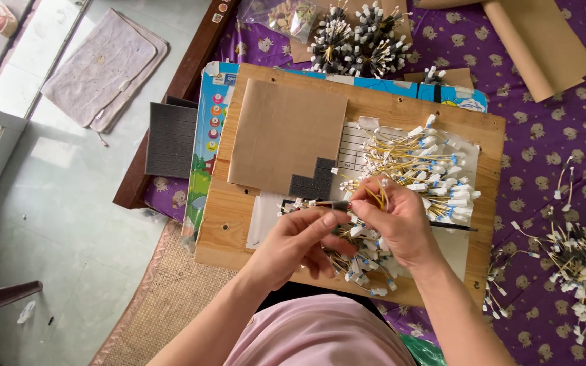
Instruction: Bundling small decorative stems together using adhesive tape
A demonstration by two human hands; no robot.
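Left hand (300, 237) pinches a small grey foam piece (340, 205). Right hand (395, 220) is closed around yellow connector wires (376, 195) above the wooden board (239, 217).

The right hand (395, 220) hides part of the wire bundle (364, 254) beneath it. The cardboard roll (544, 41) runs off the top edge.

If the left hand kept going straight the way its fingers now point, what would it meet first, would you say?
Probably the right hand, which faces the left hand over a bundle of yellow wires with white connectors; depth is unclear.
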